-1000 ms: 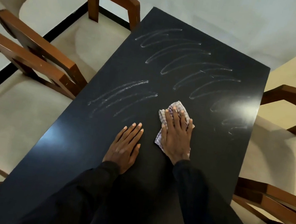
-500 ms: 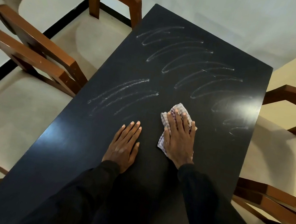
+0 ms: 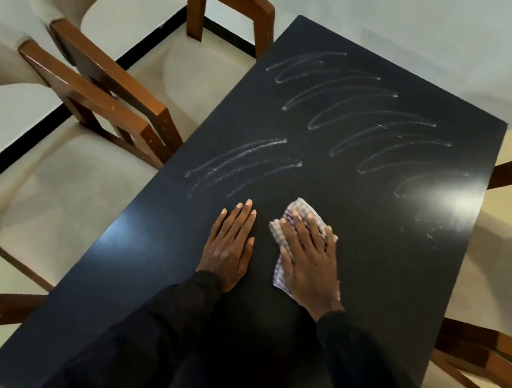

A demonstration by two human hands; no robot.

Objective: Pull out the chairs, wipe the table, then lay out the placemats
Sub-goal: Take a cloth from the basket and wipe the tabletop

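On the surface (image 3: 368, 273), a flat rectangular top of matte black, both bare hands lie near the nearer end. The left grip (image 3: 229, 249) lies palm down with fingers straight and close together, holding nothing. Just beside it, the right grip (image 3: 307, 262) presses flat on a cloth (image 3: 279, 276), fingers straight and slightly spread, not curled round it. The cloth is a small crumpled rag in a fine pale check with purplish lines; its edges show past the fingertips and beside the palm. Black sleeves (image 3: 165, 328) cover both arms to the wrists.

Pale looping streaks (image 3: 357, 109) cross the far half of the surface in long thin arcs, and a shorter smear (image 3: 245, 166) of grainy parallel lines lies just beyond the left fingertips. A soft white glare (image 3: 455, 200) shines near the right edge, with faint marks around it.

Two chairs stand along the left side, the near chair (image 3: 53, 193) and the far chair (image 3: 197, 82), each with a squared frame of reddish-brown wood, flat arms and a cream padded seat and rounded back. Their arm ends come close to the left edge of the surface. Two more chairs (image 3: 504, 275) of the same wood and cream padding stand on the right, partly cut off by the frame.
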